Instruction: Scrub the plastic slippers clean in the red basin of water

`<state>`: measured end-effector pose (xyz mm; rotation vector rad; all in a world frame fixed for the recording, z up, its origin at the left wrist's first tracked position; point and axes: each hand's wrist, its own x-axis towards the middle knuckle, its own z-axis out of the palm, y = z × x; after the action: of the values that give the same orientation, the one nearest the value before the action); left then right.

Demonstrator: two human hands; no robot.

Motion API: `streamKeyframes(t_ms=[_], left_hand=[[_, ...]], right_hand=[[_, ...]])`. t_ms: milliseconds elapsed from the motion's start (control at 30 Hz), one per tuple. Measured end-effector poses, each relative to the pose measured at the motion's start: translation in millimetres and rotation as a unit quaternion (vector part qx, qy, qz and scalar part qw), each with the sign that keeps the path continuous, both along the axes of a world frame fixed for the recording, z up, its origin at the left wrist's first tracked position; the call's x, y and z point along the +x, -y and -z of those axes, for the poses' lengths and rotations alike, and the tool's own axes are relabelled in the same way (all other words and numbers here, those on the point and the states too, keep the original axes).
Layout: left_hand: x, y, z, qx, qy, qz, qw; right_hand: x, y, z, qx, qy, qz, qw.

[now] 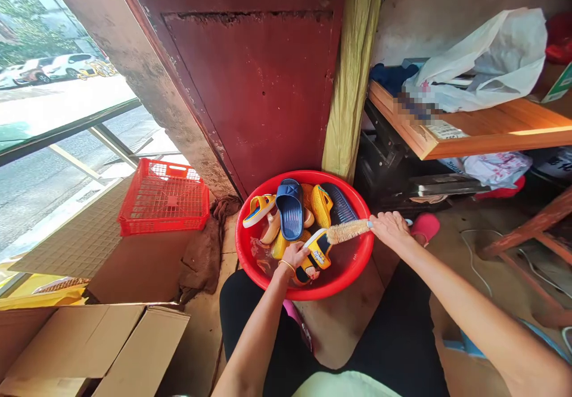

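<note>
Left hand point(295, 257) low inside a red basin point(308, 175), fingers clenched around a yellow-and-black slipper point(318, 249). Thin gold bangle point(286, 264) on that wrist. Right hand point(391, 230) reaching in across the basin's right rim, fingers closed tightly around the handle of a brush point(348, 230), with the pale bristles touching the top edge of the slipper. Both hands grasping, neither released.

Slipper inside the basin, tilted, near the front and resting among the others. Packed behind and beside it: a blue slide point(290, 209), a yellow slide point(322, 206), a dark ribbed slide point(339, 203), a yellow-and-blue sandal point(259, 209) and a pale slipper point(270, 227). Water point(263, 253) across the basin's bottom, at the front left.

Basin on the floor between 2 knees in black trousers point(245, 307), right up against a red metal door point(250, 75), with a yellow curtain point(353, 69) hanging beside it. Off to the left, a red crate point(163, 197), a brown rag point(205, 248) and a cardboard box point(89, 349), beneath a window point(67, 117) with parked cars beyond. Off to the right, a wooden shelf point(491, 126) under a white plastic bag point(482, 63), a pink slipper point(424, 227) just past the right hand, and a wooden stool point(531, 236) near a white cable point(473, 254).
</note>
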<state>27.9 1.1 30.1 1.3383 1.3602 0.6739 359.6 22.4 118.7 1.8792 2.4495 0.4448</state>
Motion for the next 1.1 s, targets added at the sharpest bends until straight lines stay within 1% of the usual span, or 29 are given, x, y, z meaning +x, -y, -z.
streamKeyframes(t_ms=[67, 133, 200, 233, 267, 333, 367, 400, 467, 533, 567, 600, 633, 667, 700, 733, 767, 800, 833, 867, 900, 933, 967, 1033, 1100], left_hand=[[4, 0, 3.9, 0.039, -0.098, -0.012, 0.994], [8, 1, 7.5, 0.059, -0.167, -0.004, 0.984], [9, 1, 9.7, 0.065, -0.2, 0.008, 0.978], [9, 1, 10.3, 0.067, -0.203, 0.01, 0.977], [8, 0, 10.4, 0.07, -0.195, 0.008, 0.978], [5, -2, 9.6, 0.076, -0.141, -0.009, 0.987], [4, -2, 8.9, 0.078, -0.101, -0.021, 0.992], [2, -2, 8.0, 0.08, -0.058, -0.034, 0.995], [1, -1, 6.3, 0.081, 0.024, -0.047, 0.995], [0, 0, 4.8, 0.064, 0.097, -0.048, 0.992], [0, 1, 4.2, 0.048, 0.133, -0.049, 0.989], [0, 1, 3.6, 0.031, 0.172, -0.055, 0.983], [-1, 1, 2.9, 0.015, 0.213, -0.066, 0.975], [-1, 0, 2.3, 0.001, 0.255, -0.081, 0.963], [-1, -1, 1.6, -0.009, 0.292, -0.099, 0.951], [-2, -1, 0.9, -0.016, 0.318, -0.118, 0.941], [-1, -2, 0.2, -0.019, 0.329, -0.135, 0.934], [0, -2, -0.3, -0.019, 0.325, -0.148, 0.934], [1, -1, -0.8, -0.013, 0.305, -0.155, 0.94], [2, 0, -1.1, 0.004, 0.272, -0.154, 0.95], [4, 2, -1.4, 0.027, 0.231, -0.146, 0.962], [5, 4, -1.7, 0.052, 0.185, -0.132, 0.972], [6, 6, -2.2, 0.077, 0.138, -0.115, 0.981], [5, 9, -3.5, 0.116, 0.054, -0.091, 0.988], [4, 11, -5.4, 0.14, 0.003, -0.072, 0.987]], right_hand=[[3, 3, -8.0, -0.032, 0.003, 0.053, 0.998], [1, 9, -9.9, -0.057, -0.054, 0.082, 0.994], [-11, 16, -6.1, -0.084, -0.128, 0.077, 0.985], [-21, 21, -2.3, -0.105, -0.17, 0.062, 0.978], [-34, 26, 2.6, -0.125, -0.191, 0.047, 0.972], [-66, 38, 15.0, -0.19, -0.318, 0.007, 0.929], [-83, 44, 21.8, -0.214, -0.358, 0.003, 0.909], [-100, 50, 28.3, -0.226, -0.386, 0.016, 0.894], [-127, 57, 38.2, -0.238, -0.417, 0.039, 0.876], [-141, 58, 41.2, -0.241, -0.438, 0.059, 0.864], [-143, 56, 40.0, -0.242, -0.457, 0.062, 0.854], [-141, 52, 37.2, -0.245, -0.485, 0.063, 0.837], [-137, 47, 33.5, -0.248, -0.524, 0.066, 0.812], [-132, 42, 29.1, -0.25, -0.572, 0.074, 0.777], [-126, 38, 24.9, -0.25, -0.626, 0.088, 0.734], [-121, 33, 21.2, -0.248, -0.68, 0.109, 0.682], [-118, 30, 18.6, -0.243, -0.731, 0.133, 0.623], [-116, 27, 17.2, -0.236, -0.775, 0.155, 0.565], [-115, 26, 17.0, -0.228, -0.809, 0.171, 0.514], [-115, 25, 18.0, -0.221, -0.832, 0.181, 0.475], [-117, 24, 19.5, -0.216, -0.846, 0.186, 0.451], [-119, 24, 21.2, -0.213, -0.852, 0.187, 0.439], [-120, 23, 22.2, -0.211, -0.854, 0.187, 0.436], [-124, 19, 20.1, -0.212, -0.856, 0.186, 0.434], [-129, 9, 10.2, -0.219, -0.865, 0.179, 0.415]])
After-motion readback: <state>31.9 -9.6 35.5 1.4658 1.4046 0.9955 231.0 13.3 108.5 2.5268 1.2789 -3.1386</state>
